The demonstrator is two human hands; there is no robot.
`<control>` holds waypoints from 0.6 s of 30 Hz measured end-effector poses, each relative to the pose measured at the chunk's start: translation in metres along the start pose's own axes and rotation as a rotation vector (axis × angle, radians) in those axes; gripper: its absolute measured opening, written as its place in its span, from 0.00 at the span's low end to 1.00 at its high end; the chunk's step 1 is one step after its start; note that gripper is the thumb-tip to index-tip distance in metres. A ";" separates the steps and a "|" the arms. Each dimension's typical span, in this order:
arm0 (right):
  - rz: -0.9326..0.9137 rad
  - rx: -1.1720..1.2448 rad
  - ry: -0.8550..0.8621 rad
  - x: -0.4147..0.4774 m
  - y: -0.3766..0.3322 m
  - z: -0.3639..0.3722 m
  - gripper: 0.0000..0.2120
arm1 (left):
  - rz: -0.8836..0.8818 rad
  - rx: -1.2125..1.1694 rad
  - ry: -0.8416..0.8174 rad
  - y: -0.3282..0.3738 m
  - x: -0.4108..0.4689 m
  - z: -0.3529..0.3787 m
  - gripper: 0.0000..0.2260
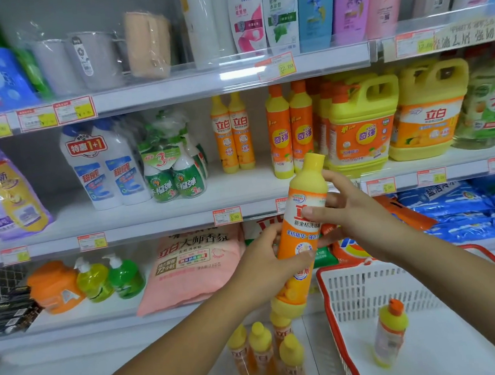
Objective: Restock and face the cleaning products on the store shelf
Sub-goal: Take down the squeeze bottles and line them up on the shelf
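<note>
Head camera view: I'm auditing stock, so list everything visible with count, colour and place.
held bottle: one, orange, yellow cap, before middle shelf
slim bottles: four at front, orange-yellow, middle shelf centre
jugs: two, yellow, middle shelf right
white bottles: two, blue caps, middle shelf left
shampoo bottles: several, mixed colours, top shelf
pink bag: one, bottom shelf
pump bottles: two, yellow and green, bottom shelf left
basket: one, white, red rim, lower right
basket bottle: one, yellow, orange cap, inside basket
loose bottles: about four, orange, yellow caps, left of basket
left hand: grips held bottle low
right hand: grips held bottle higher
</note>
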State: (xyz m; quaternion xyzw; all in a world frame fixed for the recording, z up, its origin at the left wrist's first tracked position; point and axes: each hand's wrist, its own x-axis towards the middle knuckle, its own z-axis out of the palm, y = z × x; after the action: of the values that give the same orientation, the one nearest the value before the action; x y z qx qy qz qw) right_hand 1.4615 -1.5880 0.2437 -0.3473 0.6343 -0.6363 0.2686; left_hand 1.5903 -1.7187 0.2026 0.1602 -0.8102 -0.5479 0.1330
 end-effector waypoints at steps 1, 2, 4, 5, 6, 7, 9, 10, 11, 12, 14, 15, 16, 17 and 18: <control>-0.001 -0.011 -0.007 -0.002 0.001 0.001 0.27 | -0.005 0.010 -0.009 0.000 -0.001 0.000 0.21; -0.004 -0.032 -0.015 -0.004 0.002 0.003 0.28 | -0.005 0.013 -0.011 0.001 -0.001 0.000 0.21; -0.010 -0.097 -0.020 -0.008 0.009 0.009 0.30 | 0.004 -0.009 0.012 0.001 -0.003 -0.003 0.21; -0.011 -0.131 -0.029 -0.010 0.013 0.012 0.31 | 0.005 -0.013 0.032 0.000 -0.004 -0.005 0.22; -0.011 -0.167 -0.053 -0.012 0.017 0.015 0.31 | 0.004 -0.001 0.049 -0.004 -0.006 -0.008 0.22; -0.007 -0.212 -0.101 -0.014 0.020 0.018 0.31 | 0.001 0.022 0.057 -0.009 -0.009 -0.011 0.22; 0.050 -0.365 -0.248 -0.016 0.026 0.020 0.33 | -0.056 0.068 0.048 -0.029 -0.018 -0.019 0.24; 0.102 -0.457 -0.311 -0.015 0.032 0.018 0.35 | -0.102 0.090 0.041 -0.042 -0.024 -0.023 0.27; 0.159 -0.551 -0.352 -0.014 0.042 0.017 0.36 | -0.154 0.122 0.035 -0.057 -0.029 -0.026 0.29; 0.207 -0.645 -0.374 -0.013 0.056 0.016 0.36 | -0.201 0.161 0.023 -0.074 -0.035 -0.028 0.30; 0.257 -0.838 -0.394 -0.015 0.097 0.013 0.33 | -0.280 0.222 0.001 -0.110 -0.046 -0.029 0.29; 0.281 -0.921 -0.400 -0.017 0.123 0.013 0.32 | -0.311 0.255 0.002 -0.128 -0.051 -0.027 0.27; 0.303 -0.987 -0.395 -0.020 0.147 0.013 0.31 | -0.334 0.296 0.005 -0.146 -0.056 -0.025 0.25; 0.316 -1.030 -0.369 -0.023 0.172 0.013 0.31 | -0.356 0.314 0.014 -0.162 -0.060 -0.021 0.24; 0.324 -1.052 -0.325 -0.028 0.194 0.014 0.32 | -0.385 0.314 0.028 -0.181 -0.064 -0.017 0.22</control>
State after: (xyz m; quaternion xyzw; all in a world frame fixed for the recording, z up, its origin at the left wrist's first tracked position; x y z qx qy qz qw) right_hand 1.4701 -1.5846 0.0479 -0.4260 0.8613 -0.1241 0.2476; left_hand 1.6762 -1.7698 0.0379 0.3377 -0.8381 -0.4284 0.0108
